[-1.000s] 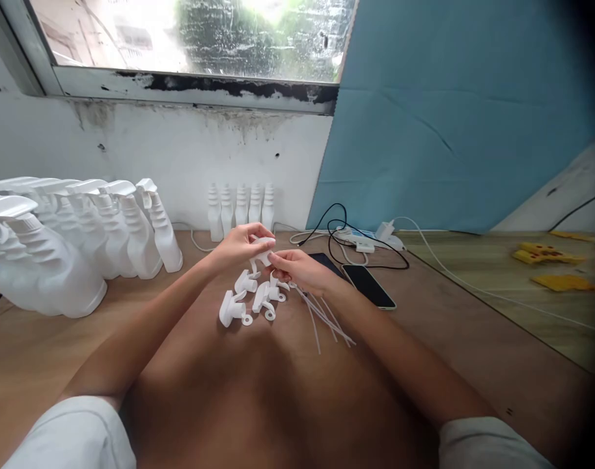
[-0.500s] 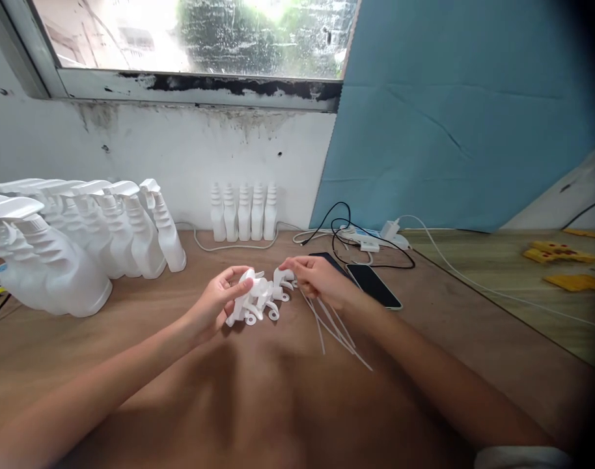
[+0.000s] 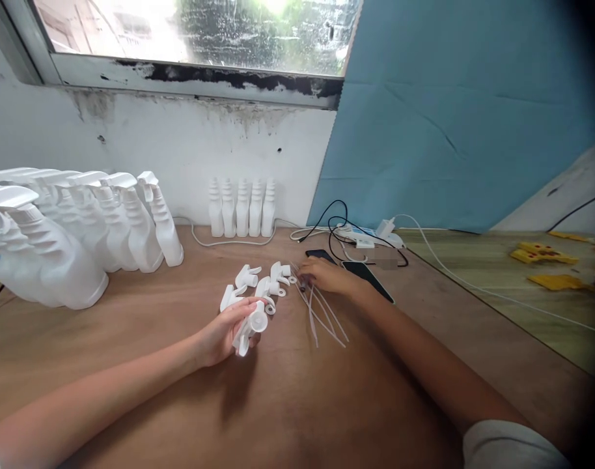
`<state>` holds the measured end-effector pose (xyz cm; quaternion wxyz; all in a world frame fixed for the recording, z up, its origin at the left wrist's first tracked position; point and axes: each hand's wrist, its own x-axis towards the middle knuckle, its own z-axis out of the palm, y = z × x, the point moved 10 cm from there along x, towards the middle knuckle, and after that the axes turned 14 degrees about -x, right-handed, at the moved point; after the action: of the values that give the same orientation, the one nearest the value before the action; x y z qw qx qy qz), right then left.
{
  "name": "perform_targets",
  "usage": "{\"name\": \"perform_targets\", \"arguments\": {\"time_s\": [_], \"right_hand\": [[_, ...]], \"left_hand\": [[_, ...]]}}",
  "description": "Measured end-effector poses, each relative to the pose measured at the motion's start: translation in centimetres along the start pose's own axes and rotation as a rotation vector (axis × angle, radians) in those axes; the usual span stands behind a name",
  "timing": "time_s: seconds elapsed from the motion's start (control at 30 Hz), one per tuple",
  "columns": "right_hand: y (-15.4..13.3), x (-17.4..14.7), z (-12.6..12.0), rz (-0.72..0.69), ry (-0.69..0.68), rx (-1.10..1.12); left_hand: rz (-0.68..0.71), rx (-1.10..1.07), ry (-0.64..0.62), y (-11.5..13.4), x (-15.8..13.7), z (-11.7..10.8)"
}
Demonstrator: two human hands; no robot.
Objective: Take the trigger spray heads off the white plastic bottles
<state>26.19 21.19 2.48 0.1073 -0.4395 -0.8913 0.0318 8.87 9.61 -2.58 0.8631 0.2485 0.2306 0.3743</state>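
My left hand [image 3: 229,332] is closed round a white trigger sprayer head [image 3: 251,326], raised over the table with its round cap opening facing me. Just behind it lie several more white sprayer heads [image 3: 265,286], in a loose cluster on the tabletop. To the right, my right hand [image 3: 321,275] reaches down with curled fingers at the upper ends of several thin white tubes [image 3: 327,316]. The tubes fan out towards me across the wood. The fingertips are dark and partly hidden, so how many tubes they grip does not show.
Assembled white spray bottles [image 3: 131,228] stand in rows at the left. Several small bottles without heads [image 3: 243,212] line the wall. Behind my right hand are two phones [image 3: 370,280], a power strip [image 3: 390,238] and tangled cables [image 3: 339,225]. Yellow pieces [image 3: 544,254] lie far right.
My left hand has drawn a sprayer head away from the cluster, towards me, and turned it. My right hand has moved from the sprayer heads slightly right, onto the tubes.
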Motion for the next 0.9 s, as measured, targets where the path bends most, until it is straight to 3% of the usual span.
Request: {"name": "perform_targets", "arguments": {"time_s": [0.17,0.33,0.37,0.4,0.47,0.53,0.67,0.8,0.9], "right_hand": [[-2.4,0.1,-1.0,-0.096,0.086,-0.062],[-5.8,-0.5,-5.5,0.02,0.326,0.059],[-7.0,-0.9,-6.6,0.037,0.373,0.137],[-7.9,-1.3,-7.5,0.045,0.426,0.389],[-10.8,-1.8,-8.1,-0.021,0.385,0.755],[-13.5,-2.1,-8.0,-0.076,0.306,0.895],[-15.9,-2.6,-7.3,-0.159,0.282,0.78],[-17.3,-3.7,-8.4,-0.256,0.489,0.461],[-18.7,-4.5,-9.3,-0.299,0.541,0.345]], "left_hand": [[-0.003,-0.032,-0.011,0.1,0.0,0.3],[-0.029,-0.076,0.0,-0.1,-0.1,-0.2],[-0.029,-0.083,0.006,-0.1,-0.2,-0.2],[-0.025,-0.086,0.009,0.0,-0.2,-0.2],[-0.012,-0.09,0.005,0.1,-0.2,-0.1],[-0.013,-0.093,-0.001,0.1,-0.2,0.0],[-0.015,-0.096,-0.028,0.1,0.1,-0.1],[-0.042,-0.128,-0.007,-0.2,0.4,-0.7],[-0.061,-0.121,-0.014,-0.4,0.3,-0.6]]}}
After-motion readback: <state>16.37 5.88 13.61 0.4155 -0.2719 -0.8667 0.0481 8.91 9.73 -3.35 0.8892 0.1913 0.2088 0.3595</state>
